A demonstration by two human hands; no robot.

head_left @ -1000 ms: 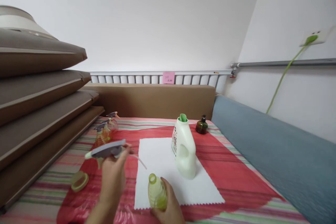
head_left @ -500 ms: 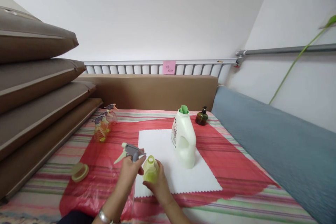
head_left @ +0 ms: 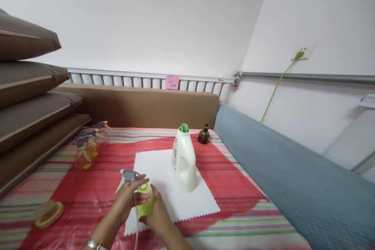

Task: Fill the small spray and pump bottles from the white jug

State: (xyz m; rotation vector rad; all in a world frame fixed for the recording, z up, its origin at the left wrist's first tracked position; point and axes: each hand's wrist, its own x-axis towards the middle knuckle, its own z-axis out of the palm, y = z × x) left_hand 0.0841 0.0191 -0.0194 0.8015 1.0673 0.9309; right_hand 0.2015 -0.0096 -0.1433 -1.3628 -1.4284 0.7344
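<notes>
My left hand (head_left: 129,197) grips a grey and pale green trigger spray head (head_left: 129,176), whose clear dip tube (head_left: 136,226) hangs down below. Its fingers reach across to the side of a small yellow-green bottle (head_left: 148,205) and seem to touch it. That bottle has an open mouth and stands upright, held by my right hand (head_left: 159,213) around its right side. Just beyond, on a white cloth (head_left: 164,181) with zigzag edges, is a large pale green jug (head_left: 186,164) with a green piece in its neck.
Several spray bottles (head_left: 84,154) stand at the left. A yellowish round lid (head_left: 49,214) lies nearer. At the back right is a dark pump bottle (head_left: 204,135). Brown cushions (head_left: 32,113) are stacked left, a brown panel (head_left: 146,107) runs behind, and a blue padded side (head_left: 263,156) bounds the right.
The view has swung right, so the scene sits further left. My left hand has closed in on the bottle, with its fingers now across the bottle's side.
</notes>
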